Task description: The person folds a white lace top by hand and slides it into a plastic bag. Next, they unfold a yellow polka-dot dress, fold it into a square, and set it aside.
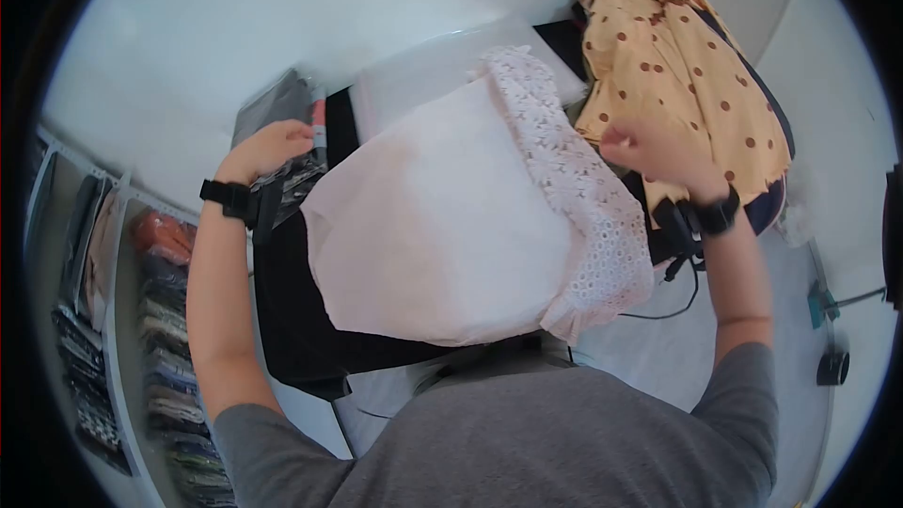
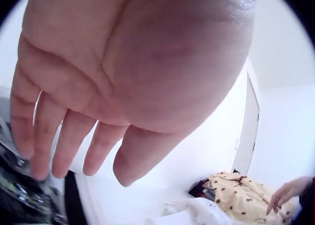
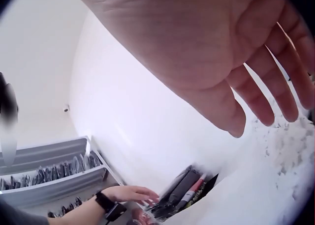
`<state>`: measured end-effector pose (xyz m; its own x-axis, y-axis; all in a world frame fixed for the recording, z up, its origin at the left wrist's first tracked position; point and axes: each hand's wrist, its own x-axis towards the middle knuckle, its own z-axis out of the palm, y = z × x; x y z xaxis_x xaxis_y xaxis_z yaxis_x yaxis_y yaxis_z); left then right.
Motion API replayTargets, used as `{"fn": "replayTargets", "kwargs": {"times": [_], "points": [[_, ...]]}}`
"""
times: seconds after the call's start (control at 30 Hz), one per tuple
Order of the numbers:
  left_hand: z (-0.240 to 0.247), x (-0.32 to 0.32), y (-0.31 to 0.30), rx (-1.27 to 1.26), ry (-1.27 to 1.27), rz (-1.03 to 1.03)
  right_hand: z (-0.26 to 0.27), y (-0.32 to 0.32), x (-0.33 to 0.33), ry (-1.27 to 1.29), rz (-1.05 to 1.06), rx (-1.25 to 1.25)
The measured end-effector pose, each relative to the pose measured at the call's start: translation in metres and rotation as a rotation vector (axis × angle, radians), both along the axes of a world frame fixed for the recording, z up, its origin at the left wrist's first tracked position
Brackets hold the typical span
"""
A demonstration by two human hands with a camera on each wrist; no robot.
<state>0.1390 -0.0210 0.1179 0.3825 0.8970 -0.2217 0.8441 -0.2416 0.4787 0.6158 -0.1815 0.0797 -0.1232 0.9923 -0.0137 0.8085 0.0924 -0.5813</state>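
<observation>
Hands point(image 1: 271, 149) point(image 1: 664, 152), fingers loosely extended, either side of pale lace-edged cloth point(image 1: 470, 202)

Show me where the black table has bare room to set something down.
Widest: the front-left strip of the black table, between the pale lace-trimmed garment and the left edge. A narrow gap separates the grey bagged clothes from the clear plastic. The right is crowded by the polka-dot garment.

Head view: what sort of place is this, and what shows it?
Probably a garment packing or storage room: shelves hold stacks of bagged clothes, a lace-trimmed garment lies on a black surface, with clear plastic behind.
</observation>
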Motion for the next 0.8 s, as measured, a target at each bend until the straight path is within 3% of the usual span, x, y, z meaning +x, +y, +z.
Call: {"fn": "replayTargets", "kwargs": {"times": [0.07, 0.27, 0.37, 0.4, 0.47, 0.57, 0.63, 0.73, 0.8], "points": [[-0.010, -0.028, -0.016, -0.031, 0.008, 0.133, 0.000, 0.056, -0.009, -0.133, 0.144, 0.023], [-0.081, -0.063, -0.056, -0.109, 0.016, 0.293, -0.016, 0.161, -0.071, -0.410, 0.079, -0.146], [-0.133, -0.077, -0.051, -0.069, -0.018, 0.268, -0.032, 0.168, -0.087, -0.621, 0.061, 0.076], [-0.139, -0.073, -0.053, -0.074, -0.027, 0.290, -0.040, 0.173, -0.087, -0.611, 0.013, 0.086], [-0.149, -0.061, -0.055, -0.071, -0.327, 0.451, -0.060, 0.186, -0.081, -0.549, -0.056, 0.091], [-0.159, -0.051, -0.049, -0.151, -0.481, 0.601, -0.073, 0.200, -0.060, -0.464, 0.013, 0.140], [-0.165, -0.048, -0.045, -0.105, -0.505, 0.566, -0.063, 0.198, -0.050, -0.439, -0.006, 0.101], [-0.163, -0.050, -0.042, -0.079, -0.637, 0.578, -0.057, 0.194, -0.013, -0.271, -0.028, 0.173], [-0.158, -0.053, -0.045, -0.071, -0.833, 0.708, -0.055, 0.191, 0.019, 0.063, -0.165, 0.016]]}}
